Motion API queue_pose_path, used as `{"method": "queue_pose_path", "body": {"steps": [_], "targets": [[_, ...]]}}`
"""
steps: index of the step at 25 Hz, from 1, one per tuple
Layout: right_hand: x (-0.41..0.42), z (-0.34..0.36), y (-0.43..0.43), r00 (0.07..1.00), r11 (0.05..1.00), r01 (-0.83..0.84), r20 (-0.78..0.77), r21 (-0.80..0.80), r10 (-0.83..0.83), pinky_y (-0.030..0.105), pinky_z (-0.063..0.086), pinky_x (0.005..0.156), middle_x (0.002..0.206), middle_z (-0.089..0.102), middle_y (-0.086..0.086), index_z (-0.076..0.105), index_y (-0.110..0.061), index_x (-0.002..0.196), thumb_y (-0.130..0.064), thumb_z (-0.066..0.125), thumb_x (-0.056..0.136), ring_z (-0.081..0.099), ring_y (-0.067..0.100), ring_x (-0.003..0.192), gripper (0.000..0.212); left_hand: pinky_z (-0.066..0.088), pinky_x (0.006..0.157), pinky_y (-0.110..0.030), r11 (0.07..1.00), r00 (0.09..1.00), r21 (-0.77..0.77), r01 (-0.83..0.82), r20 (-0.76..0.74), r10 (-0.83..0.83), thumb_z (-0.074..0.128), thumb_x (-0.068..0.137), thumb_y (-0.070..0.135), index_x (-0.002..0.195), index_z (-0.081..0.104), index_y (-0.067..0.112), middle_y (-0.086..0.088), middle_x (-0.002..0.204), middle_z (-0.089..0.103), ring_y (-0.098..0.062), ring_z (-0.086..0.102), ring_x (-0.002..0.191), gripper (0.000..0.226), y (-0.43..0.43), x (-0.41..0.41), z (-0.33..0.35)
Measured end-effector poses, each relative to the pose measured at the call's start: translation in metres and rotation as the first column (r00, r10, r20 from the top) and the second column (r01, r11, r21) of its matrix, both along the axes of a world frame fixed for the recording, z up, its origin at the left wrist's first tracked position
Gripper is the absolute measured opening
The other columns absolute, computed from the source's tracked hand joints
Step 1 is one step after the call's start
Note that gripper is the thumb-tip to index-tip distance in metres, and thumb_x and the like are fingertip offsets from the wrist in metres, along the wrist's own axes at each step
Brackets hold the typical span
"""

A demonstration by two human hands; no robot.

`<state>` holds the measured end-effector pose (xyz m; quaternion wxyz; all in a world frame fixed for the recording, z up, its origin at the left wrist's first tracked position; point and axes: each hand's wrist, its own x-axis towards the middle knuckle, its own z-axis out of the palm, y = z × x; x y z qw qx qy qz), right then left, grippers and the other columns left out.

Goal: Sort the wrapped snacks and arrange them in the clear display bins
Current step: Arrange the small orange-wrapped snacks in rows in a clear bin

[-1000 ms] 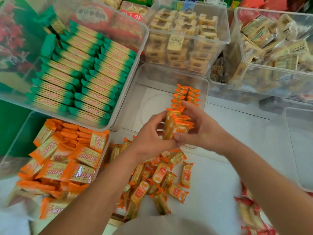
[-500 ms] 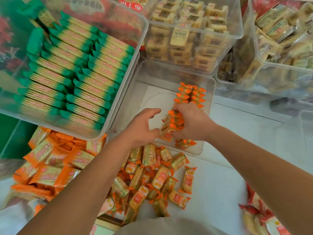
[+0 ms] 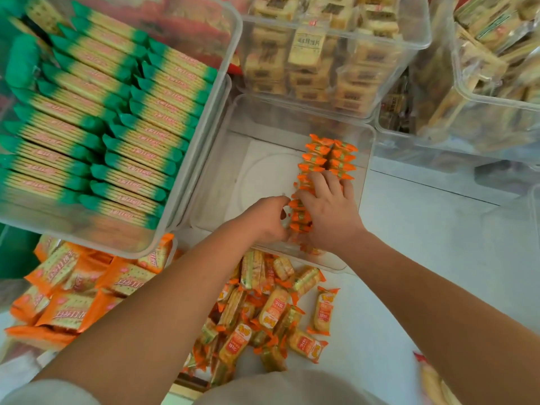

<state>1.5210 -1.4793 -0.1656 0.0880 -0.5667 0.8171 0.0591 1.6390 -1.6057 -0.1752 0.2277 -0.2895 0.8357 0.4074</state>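
White counter [image 3: 423, 258] carried several clear bins. Biggest one, left [image 3: 201, 133], was packed with green packs [image 3: 117, 112] in two neat columns. Middle bin [image 3: 228, 176] was mostly bare, with a double row of orange snacks [image 3: 328, 159] standing on edge along its right wall. Loose pile of the same snacks [image 3: 271, 314] lay on the counter just in front of that bin. Both hands were inside the middle bin at the row's near end. Right grip [image 3: 327, 211]: fingers apart and flat, pressing down on top of the row. Left grip [image 3: 267, 219]: fingers curled against the row's left side; couldn't tell whether it pinched a pack.
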Motion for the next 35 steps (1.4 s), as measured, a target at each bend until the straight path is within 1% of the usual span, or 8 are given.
{"method": "queue_pose_path", "body": {"steps": [4,7,11,16,23,28,31,35], "targets": [[-0.014,0.027,0.033,0.976,0.931,0.144,0.205,-0.336,-0.077,0.054,0.041,0.107,0.132,0.060,0.005,0.068,-0.022,0.128,-0.053,0.081,0.071,0.052,0.034,0.127,0.066,0.048,0.074,-0.026,0.991,0.992,0.083,-0.100,-0.063,0.106,0.084,0.075,0.021,0.124,0.061,0.022,0.004,0.101,0.065,-0.020,0.065,0.094,0.054,0.008,-0.008,-0.003],[0.000,0.044,0.083,0.884,0.798,0.418,0.395,-0.434,-0.249,0.038,0.054,0.081,0.112,0.064,-0.001,0.071,-0.019,0.117,-0.035,0.082,0.084,0.062,0.022,0.105,0.038,0.046,0.077,-0.026,0.986,0.988,0.097,-0.139,-0.060,0.145,0.085,0.075,0.020,0.124,0.062,0.022,0.012,0.092,0.060,-0.021,0.066,0.100,0.054,0.012,-0.008,-0.001],[0.049,0.026,0.149,0.588,0.637,0.754,0.598,-0.161,-0.545,0.031,0.052,0.069,0.092,0.060,-0.011,0.060,-0.029,0.097,-0.031,0.078,0.087,0.059,0.004,0.080,0.020,0.045,0.084,-0.026,0.991,0.991,0.001,-0.135,-0.006,0.135,0.083,0.079,0.028,0.141,0.053,0.016,0.001,0.110,0.061,-0.023,0.063,0.108,0.070,0.013,-0.005,0.020],[0.105,-0.032,0.174,0.301,0.549,0.721,0.522,0.423,-0.798,0.033,0.048,0.073,0.111,0.062,-0.004,0.051,-0.028,0.117,-0.052,0.078,0.082,0.063,0.016,0.091,0.050,0.052,0.097,-0.038,0.949,0.956,-0.155,-0.275,-0.146,0.253,0.073,0.090,0.037,0.148,0.049,0.018,-0.002,0.128,0.064,-0.023,0.063,0.115,0.066,0.025,0.034,0.051],[0.107,-0.042,0.168,0.081,0.441,0.810,0.671,0.386,-0.737,0.029,0.058,0.060,0.114,0.068,0.007,0.043,-0.022,0.145,-0.014,0.075,0.086,0.071,0.010,0.069,0.067,0.056,0.081,-0.037,0.889,0.824,-0.139,-0.435,-0.461,0.331,0.070,0.093,0.025,0.121,0.069,0.020,0.009,0.100,0.067,-0.013,0.062,0.083,0.028,0.058,0.084,0.065],[0.086,0.021,0.186,-0.058,0.174,0.971,0.864,0.166,-0.500,0.021,0.057,0.060,0.087,0.070,0.008,0.064,-0.011,0.113,-0.008,0.077,0.088,0.075,0.016,0.073,0.029,0.055,0.080,-0.028,0.880,0.783,-0.049,-0.473,-0.482,0.394,0.070,0.094,0.023,0.116,0.070,0.022,0.012,0.097,0.067,-0.007,0.062,0.083,0.022,0.059,0.089,0.061],[0.071,0.078,0.171,0.083,0.129,0.991,0.933,-0.040,-0.350,0.029,0.059,0.070,0.091,0.074,0.006,0.062,-0.021,0.106,-0.011,0.082,0.085,0.074,0.024,0.085,0.031,0.055,0.080,-0.028,0.884,0.787,-0.036,-0.467,-0.472,0.397,0.069,0.094,0.023,0.115,0.071,0.022,0.013,0.095,0.067,-0.007,0.062,0.083,0.021,0.057,0.082,0.059],[0.056,0.117,0.102,0.284,0.417,0.891,0.936,-0.178,-0.208,0.019,0.054,0.063,0.083,0.077,0.001,0.061,-0.026,0.115,-0.010,0.086,0.083,0.073,0.013,0.072,0.044,0.053,0.079,-0.025,0.881,0.778,-0.033,-0.472,-0.486,0.399,0.070,0.094,0.022,0.116,0.071,0.021,0.011,0.097,0.068,-0.007,0.064,0.086,0.021,0.050,0.076,0.056]]}}
